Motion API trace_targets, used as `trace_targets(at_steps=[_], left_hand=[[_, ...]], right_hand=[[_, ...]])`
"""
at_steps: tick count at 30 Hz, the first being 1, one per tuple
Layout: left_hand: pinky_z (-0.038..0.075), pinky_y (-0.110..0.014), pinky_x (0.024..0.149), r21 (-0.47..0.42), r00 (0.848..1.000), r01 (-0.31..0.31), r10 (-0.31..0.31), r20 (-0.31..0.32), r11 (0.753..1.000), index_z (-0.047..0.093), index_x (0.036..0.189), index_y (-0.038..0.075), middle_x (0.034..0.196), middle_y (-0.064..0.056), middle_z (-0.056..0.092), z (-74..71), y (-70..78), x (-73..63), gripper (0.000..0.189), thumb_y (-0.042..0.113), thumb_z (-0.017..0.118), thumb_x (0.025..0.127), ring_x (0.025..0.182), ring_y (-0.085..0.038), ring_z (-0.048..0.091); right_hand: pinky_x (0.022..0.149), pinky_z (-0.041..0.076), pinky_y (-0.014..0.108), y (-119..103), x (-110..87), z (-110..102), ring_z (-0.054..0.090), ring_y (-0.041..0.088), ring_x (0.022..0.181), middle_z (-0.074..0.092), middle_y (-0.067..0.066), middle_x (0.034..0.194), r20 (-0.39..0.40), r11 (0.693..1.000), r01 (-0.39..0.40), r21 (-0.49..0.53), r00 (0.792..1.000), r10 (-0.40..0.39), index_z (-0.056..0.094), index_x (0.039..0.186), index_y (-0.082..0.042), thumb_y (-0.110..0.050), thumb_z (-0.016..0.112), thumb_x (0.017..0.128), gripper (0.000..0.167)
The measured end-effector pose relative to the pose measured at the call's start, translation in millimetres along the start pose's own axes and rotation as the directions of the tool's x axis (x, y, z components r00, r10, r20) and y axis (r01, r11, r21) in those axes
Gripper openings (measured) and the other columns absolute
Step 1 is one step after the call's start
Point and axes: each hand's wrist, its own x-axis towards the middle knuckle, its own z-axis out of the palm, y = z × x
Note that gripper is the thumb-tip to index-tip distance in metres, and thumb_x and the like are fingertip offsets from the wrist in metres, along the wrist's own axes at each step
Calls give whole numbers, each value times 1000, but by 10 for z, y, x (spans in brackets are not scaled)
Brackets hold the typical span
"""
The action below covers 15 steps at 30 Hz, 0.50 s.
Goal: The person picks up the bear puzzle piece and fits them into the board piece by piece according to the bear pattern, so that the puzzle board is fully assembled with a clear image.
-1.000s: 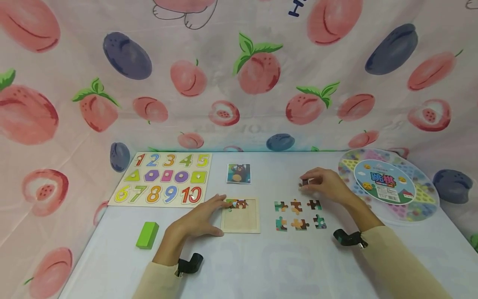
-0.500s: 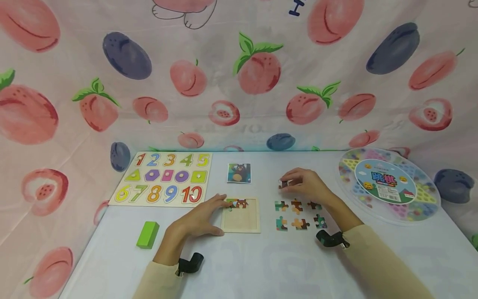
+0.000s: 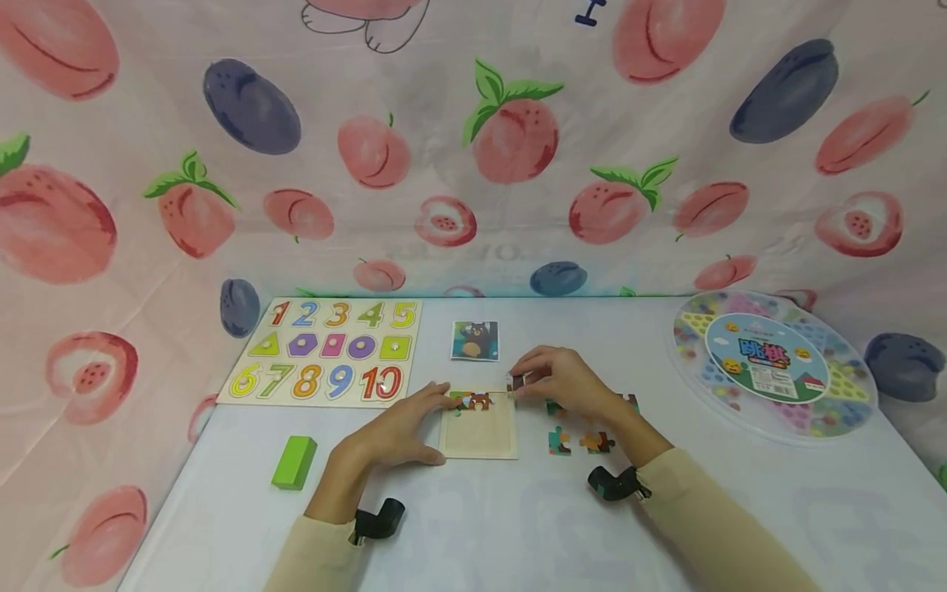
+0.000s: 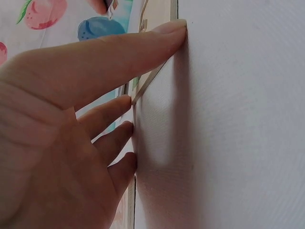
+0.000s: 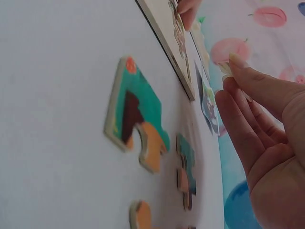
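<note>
a pale pink cloth printed with peaches and plums (image 3: 518,218) hangs behind a white-covered tabletop (image 3: 473,526), on which lie a cream rectangular board with coloured numerals (image 3: 323,352) at the far left and a round, clear game board with a blue label (image 3: 775,362) at the far right; none of these has shifted. the right hand (image 3: 570,382) is what has changed: over the last second it has swung left, from beyond the loose pieces to the upper right corner of a shallow square tray of pale wood (image 3: 479,436). the left hand (image 3: 395,432) stays at that tray's left side, thumb and fingers spread, apparently steadying it. a small square card with a brown bear (image 3: 475,341) lies beyond the tray, and a bright green rectangular block (image 3: 294,463) lies off to the left. loose teal, orange and brown jigsaw pieces (image 3: 558,444) rest right of the tray, some now hidden by the right hand and wrist. a short brown-and-green strip of puzzle (image 3: 473,400) sits inside the tray's upper left. smallest, a dark, pale-edged jigsaw piece (image 3: 518,381) is pinched between the right thumb and fingertips, raised and not yet seated; its arrival seems to put it near the strip's unfinished end.
</note>
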Motion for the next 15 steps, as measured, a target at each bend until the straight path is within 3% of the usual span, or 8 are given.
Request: trace_targets(at_steps=[15], left_hand=[[25, -58, 128, -10, 1000, 25, -26, -5, 1000, 57, 144, 25, 169, 0, 32, 9, -4, 9, 74, 17, 88, 77, 162, -29, 19]], right_hand=[[71, 56, 18, -55, 85, 245, 65, 6, 84, 72, 7, 110, 50, 998, 66, -10, 997, -65, 79, 108, -7, -16, 84, 83, 27]])
